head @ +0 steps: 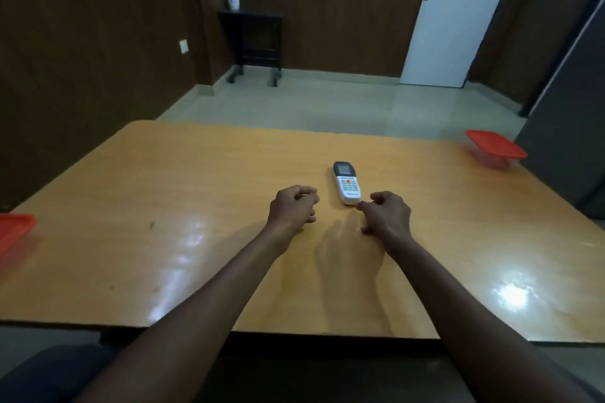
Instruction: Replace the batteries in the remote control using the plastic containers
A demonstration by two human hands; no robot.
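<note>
Remote point(347, 182) lies face up just right of frame centre on the table point(196, 173), its dark screen end pointing away and its white keypad end nearest the hands. Both hands hover just short of it with fingers loosely curled and holding nothing: the left hand point(293, 206) sits a little left of the remote's near end, the right hand point(388, 214) just beside that end, its fingertips close to the casing, though whether they touch it I cannot tell. One red-lidded box point(496, 147) stands at the far right edge of the frame, and the red lid of another point(14, 231) shows at the left edge, both well apart from the remote. The likely slips from here, as I judge it: the tabletop is glossy laminate with bright glare patches, so the smooth plastic remote could skid away under a one-sided push instead of lifting. Its battery door must be on the hidden underside, so it needs turning over, and a rounded, slim body is easy to fumble mid-flip. Loose cells, being round, could roll off such a slick surface, and the boxes sit so near the edges that a careless reach might knock one over. The remote is a long rounded bar, white with a dark top and small coloured keys. The right box looks like clear plastic under a flat red lid.
</note>
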